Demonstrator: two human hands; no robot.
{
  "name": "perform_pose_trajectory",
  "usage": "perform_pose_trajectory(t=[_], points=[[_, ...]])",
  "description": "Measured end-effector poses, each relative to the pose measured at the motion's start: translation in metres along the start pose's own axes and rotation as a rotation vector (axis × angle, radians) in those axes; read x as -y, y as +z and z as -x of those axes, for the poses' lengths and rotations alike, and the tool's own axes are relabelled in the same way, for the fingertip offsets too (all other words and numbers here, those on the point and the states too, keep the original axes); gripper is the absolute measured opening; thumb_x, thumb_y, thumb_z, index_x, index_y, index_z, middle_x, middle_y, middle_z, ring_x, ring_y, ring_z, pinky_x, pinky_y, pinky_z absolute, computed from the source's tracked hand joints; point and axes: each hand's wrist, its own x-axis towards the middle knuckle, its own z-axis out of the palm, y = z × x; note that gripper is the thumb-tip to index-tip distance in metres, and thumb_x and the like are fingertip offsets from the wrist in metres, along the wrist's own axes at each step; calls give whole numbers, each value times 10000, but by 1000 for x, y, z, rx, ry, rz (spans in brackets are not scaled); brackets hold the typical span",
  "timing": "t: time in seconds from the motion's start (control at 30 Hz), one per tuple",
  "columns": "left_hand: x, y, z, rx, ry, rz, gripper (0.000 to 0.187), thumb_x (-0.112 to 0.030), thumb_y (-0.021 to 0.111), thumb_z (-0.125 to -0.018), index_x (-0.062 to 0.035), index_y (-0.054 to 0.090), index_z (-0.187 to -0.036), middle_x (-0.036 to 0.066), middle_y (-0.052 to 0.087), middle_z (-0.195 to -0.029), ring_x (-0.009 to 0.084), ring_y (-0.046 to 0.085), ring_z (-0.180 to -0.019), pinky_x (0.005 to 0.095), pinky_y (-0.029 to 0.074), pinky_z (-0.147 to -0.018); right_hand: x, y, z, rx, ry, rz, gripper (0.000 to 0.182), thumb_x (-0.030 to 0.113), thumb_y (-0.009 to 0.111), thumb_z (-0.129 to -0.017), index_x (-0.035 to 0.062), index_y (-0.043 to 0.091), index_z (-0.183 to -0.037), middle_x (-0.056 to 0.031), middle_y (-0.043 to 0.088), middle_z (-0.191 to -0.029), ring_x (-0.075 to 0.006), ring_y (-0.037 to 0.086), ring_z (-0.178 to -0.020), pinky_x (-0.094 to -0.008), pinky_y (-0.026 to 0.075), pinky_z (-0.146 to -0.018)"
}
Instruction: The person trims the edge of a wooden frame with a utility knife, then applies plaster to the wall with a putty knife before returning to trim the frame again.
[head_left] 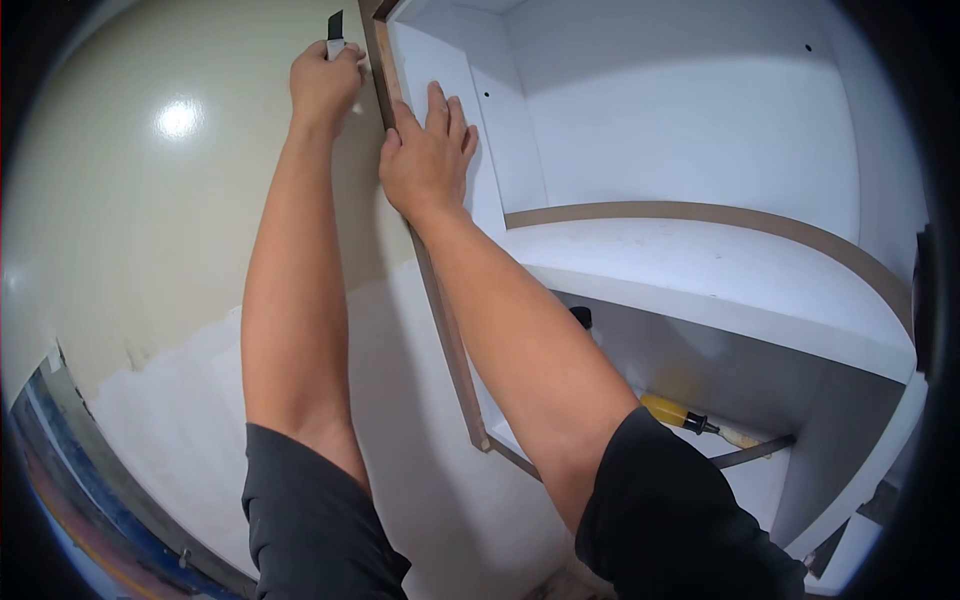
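Note:
My left hand [328,85] is closed around a utility knife [336,47] whose dark blade points upward, near the top of the wall beside the cabinet. Most of the knife's handle is hidden in the fist. My right hand [430,160] lies flat with fingers spread on the white inner side panel [455,90] of the cabinet, its thumb side at the brown edge strip [383,75]. This strip runs down the cabinet's front left edge, between my two hands at the top.
A curved white shelf [680,250] with a brown edge divides the cabinet. In the lower compartment lie a yellow-handled tool [668,411] and a dark strip [750,452]. The cream wall [150,200] turns white lower down. A blue, multicoloured surface [80,480] is at lower left.

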Motion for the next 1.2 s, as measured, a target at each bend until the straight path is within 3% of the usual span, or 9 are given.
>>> perform_pose_trajectory(t=[0.2, 0.4, 0.6, 0.63, 0.83, 1.13, 1.2], points=[[3, 28, -9, -22, 132, -76, 331, -245, 570, -975, 32, 612, -1151, 196, 699, -1022, 298, 667, -953, 402, 508, -847, 0, 1, 1, 21, 2, 31, 389, 192, 568, -932, 132, 611, -1314, -162, 292, -1580, -384, 213, -1477, -611, 151, -1184], [20, 33, -30, 13, 263, -168, 362, -268, 533, -988, 21, 581, -1201, 264, 682, -1111, 405, 650, -1074, 434, 493, -908, 3, -1, 1, 30, -4, 55, 349, 202, 566, -934, 114, 634, -1265, -169, 278, -1589, -386, 193, -1485, -604, 147, -1191], [4, 20, -12, 91, 147, -134, 377, -259, 530, -997, 20, 567, -1248, 211, 678, -1149, 326, 649, -1070, 387, 489, -907, 2, -3, 2, 27, 1, 10, 413, 182, 564, -936, 121, 595, -1343, -169, 272, -1595, -390, 197, -1484, -612, 148, -1190], [7, 17, -14, 111, 118, -148, 372, -246, 542, -1000, 8, 568, -1270, 166, 673, -1158, 272, 639, -1057, 363, 482, -902, 2, -2, 3, 23, 1, -1, 428, 181, 564, -936, 122, 584, -1359, -168, 274, -1595, -390, 201, -1484, -612, 149, -1191], [9, 6, 0, 186, 93, -91, 361, -249, 548, -1007, -2, 574, -1271, 127, 673, -1126, 221, 624, -1029, 347, 473, -894, 3, -7, 4, 58, 19, -18, 490, 170, 570, -932, 118, 537, -1418, -163, 285, -1592, -375, 228, -1486, -587, 155, -1206], [27, 5, 19, 224, 215, -100, 347, -253, 533, -1022, 22, 557, -1232, 130, 692, -1067, 220, 639, -990, 319, 486, -853, 0, -16, 14, 102, -4, -33, 508, 143, 566, -923, 101, 521, -1427, -166, 252, -1614, -353, 206, -1502, -551, 152, -1218], [20, -3, 17, 207, 136, -13, 350, -271, 515, -1032, 34, 536, -1202, 137, 697, -1058, 217, 638, -980, 325, 487, -855, 0, -18, 22, 122, -5, -44, 514, 134, 556, -925, 94, 509, -1435, -167, 245, -1618, -349, 192, -1508, -548, 147, -1219]])
